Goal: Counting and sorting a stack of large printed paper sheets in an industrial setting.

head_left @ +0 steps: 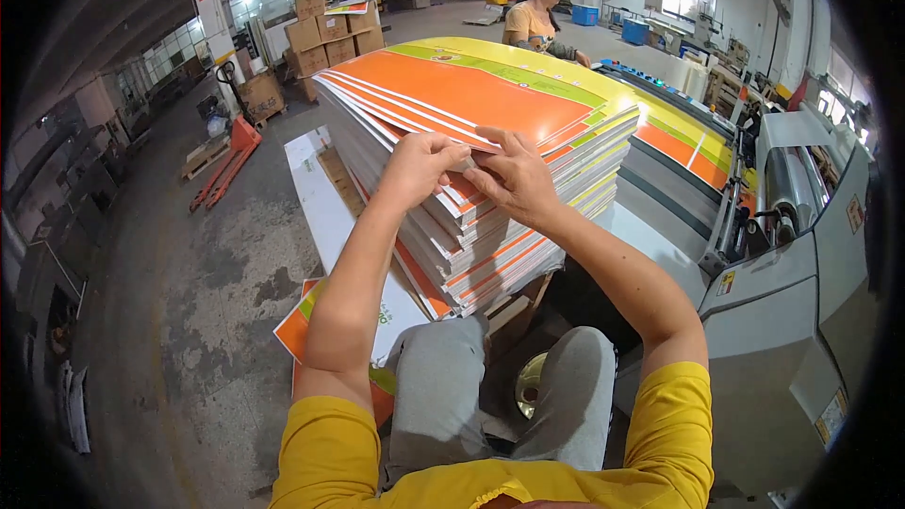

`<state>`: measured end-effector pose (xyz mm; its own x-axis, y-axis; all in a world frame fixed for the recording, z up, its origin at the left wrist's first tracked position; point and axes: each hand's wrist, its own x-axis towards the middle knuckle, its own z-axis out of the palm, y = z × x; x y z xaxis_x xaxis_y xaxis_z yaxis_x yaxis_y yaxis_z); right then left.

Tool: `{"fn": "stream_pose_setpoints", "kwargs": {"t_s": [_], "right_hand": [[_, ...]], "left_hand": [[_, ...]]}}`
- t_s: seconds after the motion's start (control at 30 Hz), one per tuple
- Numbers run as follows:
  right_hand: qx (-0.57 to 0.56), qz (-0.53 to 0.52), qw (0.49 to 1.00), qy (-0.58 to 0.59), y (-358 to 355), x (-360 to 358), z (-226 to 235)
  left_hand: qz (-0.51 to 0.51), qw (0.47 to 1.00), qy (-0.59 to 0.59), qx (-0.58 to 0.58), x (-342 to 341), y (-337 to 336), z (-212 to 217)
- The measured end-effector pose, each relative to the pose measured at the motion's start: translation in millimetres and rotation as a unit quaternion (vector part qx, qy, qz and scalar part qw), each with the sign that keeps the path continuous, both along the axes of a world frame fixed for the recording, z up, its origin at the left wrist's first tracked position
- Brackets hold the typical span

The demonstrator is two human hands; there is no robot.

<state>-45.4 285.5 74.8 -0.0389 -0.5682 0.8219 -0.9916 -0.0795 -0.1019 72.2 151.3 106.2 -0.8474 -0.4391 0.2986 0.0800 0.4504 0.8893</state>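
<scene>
A tall stack of large printed sheets (471,99), glossy orange, green and yellow on top, stands right in front of my knees. The uppermost sheets are fanned apart along their left edge, with white margins showing. My left hand (419,170) pinches the near corner of the top sheets, thumb and fingers together. Close beside it, my right hand (517,176) grips the same near edge, index finger over the top and thumb below. The fingertips nearly meet, and how many sheets lie between them is hidden.
A grey machine (773,320) with rollers stands close on the right, printed sheets (683,155) on its bed. Beyond the stack is a co-worker (533,19). Cardboard boxes (330,33) and an orange pallet jack (229,160) stand far left; more printed sheets (300,316) lie low by my left leg.
</scene>
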Motion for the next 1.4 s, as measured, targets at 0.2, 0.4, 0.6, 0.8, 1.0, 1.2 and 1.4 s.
{"fn": "stream_pose_setpoints", "kwargs": {"t_s": [0.2,0.4,0.6,0.8,1.0,1.2,1.4], "right_hand": [[0.021,-0.004,1.000,-0.002,1.5,2.1,2.8],[0.016,-0.009,1.000,0.009,0.8,2.0,4.6],[-0.008,-0.025,1.000,0.017,-4.2,-0.1,11.7],[-0.012,-0.015,1.000,0.018,-2.0,1.0,12.2],[0.023,-0.005,0.999,0.031,3.5,-1.9,14.9],[0.090,0.035,0.992,-0.080,1.2,-13.0,14.4],[0.065,0.036,0.997,0.004,3.1,-2.6,19.9]], "left_hand": [[0.004,1.000,-0.003,-0.005,1.3,-0.5,-0.7],[-0.022,0.997,0.034,0.068,4.8,1.3,0.1],[0.081,0.915,0.288,0.271,14.5,6.9,-20.5],[-0.018,0.898,0.198,0.392,11.7,4.9,-29.5],[-0.033,0.893,0.197,0.403,7.9,-0.1,-36.0],[-0.024,0.906,0.172,0.386,5.7,0.0,-38.7],[0.000,0.900,0.180,0.397,3.0,7.3,-36.4]]}}
